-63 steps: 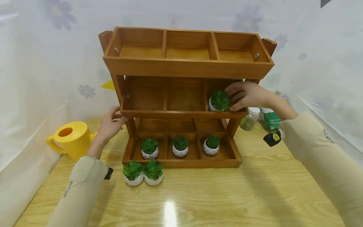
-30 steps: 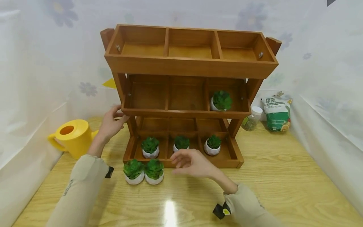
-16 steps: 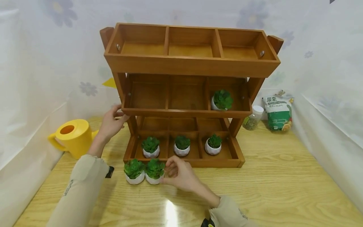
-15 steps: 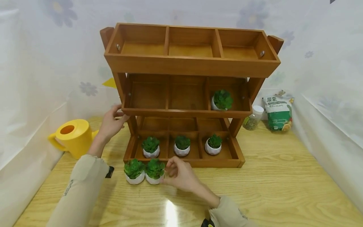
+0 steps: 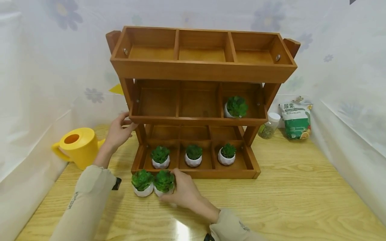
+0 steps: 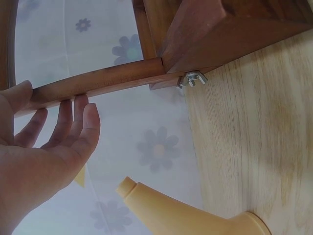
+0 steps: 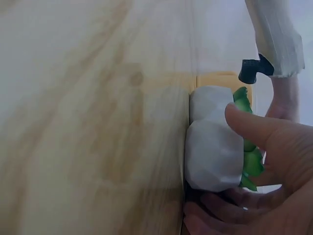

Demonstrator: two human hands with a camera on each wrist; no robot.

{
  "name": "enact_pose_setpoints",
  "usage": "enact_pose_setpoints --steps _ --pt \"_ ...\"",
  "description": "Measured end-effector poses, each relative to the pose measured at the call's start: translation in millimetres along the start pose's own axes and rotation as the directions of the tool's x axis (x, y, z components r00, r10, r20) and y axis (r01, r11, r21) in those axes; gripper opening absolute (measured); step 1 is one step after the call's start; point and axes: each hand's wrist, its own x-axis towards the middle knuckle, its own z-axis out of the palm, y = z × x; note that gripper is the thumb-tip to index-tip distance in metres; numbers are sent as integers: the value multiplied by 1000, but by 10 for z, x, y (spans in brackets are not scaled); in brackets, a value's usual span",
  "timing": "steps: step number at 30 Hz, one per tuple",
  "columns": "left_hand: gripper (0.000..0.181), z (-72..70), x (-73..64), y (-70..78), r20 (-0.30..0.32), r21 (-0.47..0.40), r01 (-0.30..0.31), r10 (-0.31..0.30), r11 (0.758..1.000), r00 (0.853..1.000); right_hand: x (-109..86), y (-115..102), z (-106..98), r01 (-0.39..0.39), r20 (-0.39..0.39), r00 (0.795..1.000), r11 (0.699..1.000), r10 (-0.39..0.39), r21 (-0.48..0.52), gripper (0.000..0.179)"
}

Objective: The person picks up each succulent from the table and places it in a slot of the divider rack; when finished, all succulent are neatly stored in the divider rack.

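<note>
A three-tier wooden plant stand (image 5: 203,72) stands on the table. My left hand (image 5: 119,133) holds its left leg (image 6: 102,81), thumb on one side and fingertips on the other in the left wrist view. In front of the bottom tier, my right hand (image 5: 184,190) grips the right one of two potted succulents (image 5: 164,182), its thumb near and its fingers behind the white pot (image 7: 213,156). The left potted succulent (image 5: 142,183) stands right beside it. Three more small succulents (image 5: 161,157) fill the bottom tier's front compartments. Another succulent (image 5: 236,107) sits in the middle tier's right compartment.
A yellow watering can (image 5: 79,149) stands left of the stand, close to my left forearm. At the right back are a white-lidded jar (image 5: 269,126) and a green and white bag (image 5: 296,120). White flowered sheeting (image 5: 199,13) surrounds the wooden table (image 5: 295,187).
My right hand has left the succulent in the middle tier, come down and left, and closed round the right-hand potted succulent on the table. My left hand stays on the stand.
</note>
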Motion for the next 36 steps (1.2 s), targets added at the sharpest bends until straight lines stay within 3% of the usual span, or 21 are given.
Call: enact_pose_setpoints --steps 7,13,21,29,36 --pt "64 16 -10 31 -2 -4 -11 11 1000 1000 16 -65 41 -67 -50 997 998 66 -14 59" --pt "64 12 10 12 -2 -3 -12 12 1000 1000 10 -60 14 -51 -74 996 999 51 -2 59" --pt "65 3 4 9 5 -19 -4 5 1000 1000 10 -109 -131 -7 -95 995 996 16 90 53" --pt "69 19 -24 25 -22 -4 -12 12 1000 1000 109 -366 -733 -62 8 998 951 63 303 56" --pt "65 -4 -12 15 -5 -3 -5 5 1000 1000 348 -588 -1425 -61 -6 997 887 72 458 41"
